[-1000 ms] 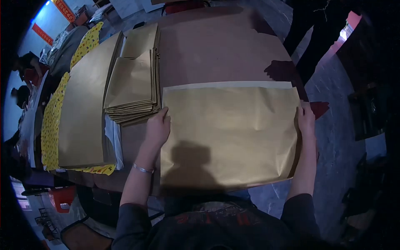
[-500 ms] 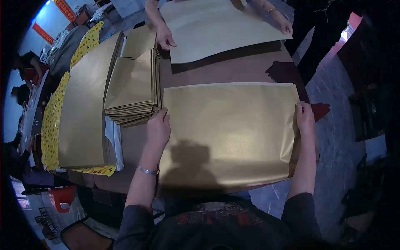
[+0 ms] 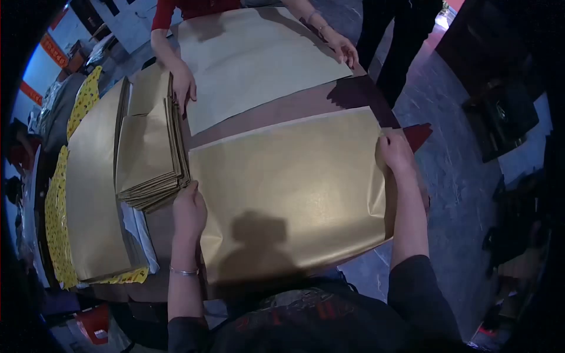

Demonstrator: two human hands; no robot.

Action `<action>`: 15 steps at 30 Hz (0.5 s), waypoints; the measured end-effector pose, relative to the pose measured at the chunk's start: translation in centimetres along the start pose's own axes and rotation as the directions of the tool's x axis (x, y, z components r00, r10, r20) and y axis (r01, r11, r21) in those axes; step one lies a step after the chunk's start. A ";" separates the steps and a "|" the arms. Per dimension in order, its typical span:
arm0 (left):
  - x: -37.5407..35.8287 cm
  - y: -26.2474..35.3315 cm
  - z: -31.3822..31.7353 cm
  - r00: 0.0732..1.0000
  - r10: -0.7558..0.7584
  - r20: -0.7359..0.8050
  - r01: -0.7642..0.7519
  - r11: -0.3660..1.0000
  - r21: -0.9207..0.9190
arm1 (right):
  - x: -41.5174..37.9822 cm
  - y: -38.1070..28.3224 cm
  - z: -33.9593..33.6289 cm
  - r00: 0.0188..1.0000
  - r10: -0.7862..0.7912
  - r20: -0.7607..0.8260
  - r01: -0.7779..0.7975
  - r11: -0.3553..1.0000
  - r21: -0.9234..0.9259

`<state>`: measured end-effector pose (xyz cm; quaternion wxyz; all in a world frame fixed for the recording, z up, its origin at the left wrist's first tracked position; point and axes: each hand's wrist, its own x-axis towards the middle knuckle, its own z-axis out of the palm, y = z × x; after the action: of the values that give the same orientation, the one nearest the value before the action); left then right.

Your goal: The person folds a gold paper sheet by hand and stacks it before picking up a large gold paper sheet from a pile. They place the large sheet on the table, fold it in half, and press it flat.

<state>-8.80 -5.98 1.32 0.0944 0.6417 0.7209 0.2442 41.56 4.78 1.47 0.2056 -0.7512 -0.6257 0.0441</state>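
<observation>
A large gold paper sheet (image 3: 294,182) lies in front of me, its right side creased and bent, with my shadow across its lower part. My left hand (image 3: 190,210) pinches its left edge, close to the corner of a thick stack of folded brown-gold paper (image 3: 147,147). On the other side, my right hand (image 3: 397,152) grips the sheet near its upper right corner, fingers closed on the edge. Left of the folded stack lies a pile of flat gold sheets (image 3: 94,182).
Across the table (image 3: 259,117), a person in red holds a large pale sheet (image 3: 253,62) with both hands. Yellow patterned cloth (image 3: 57,217) shows under the flat pile. Dark red jagged pieces (image 3: 419,136) stick out at the right edge. Someone in dark trousers stands behind.
The view has turned, shifting the table leftward. The sheet between my hands now slants, its left end lower. Across the table, the pale sheet lies flatter and the person's red clothing has come into view.
</observation>
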 end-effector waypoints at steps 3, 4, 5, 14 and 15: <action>0.3 0.0 0.1 0.999 -0.040 0.030 0.040 0.999 0.008 | 0.4 1.0 0.9 0.999 -0.024 -0.028 0.024 0.999 -0.024; 0.3 0.0 0.0 1.000 -0.016 0.018 0.016 1.000 0.008 | 0.6 1.3 1.1 0.999 -0.037 -0.005 0.037 0.998 -0.060; 0.3 0.1 0.0 1.000 0.006 0.005 -0.006 1.000 0.010 | 0.7 1.6 1.3 1.000 -0.028 -0.010 0.027 0.998 -0.063; 0.5 -0.4 0.5 1.000 -0.004 0.002 0.004 0.998 0.060 | 0.4 -0.3 0.3 0.990 0.126 0.066 -0.121 0.990 -0.072; 0.5 -0.4 0.5 1.000 0.000 -0.003 0.001 0.998 0.062 | 0.7 0.8 1.5 0.997 0.077 0.012 -0.076 0.994 -0.077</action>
<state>-8.98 -5.43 0.80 0.0733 0.6437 0.7285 0.2227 41.95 5.70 -0.05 0.1702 -0.7816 -0.5992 0.0336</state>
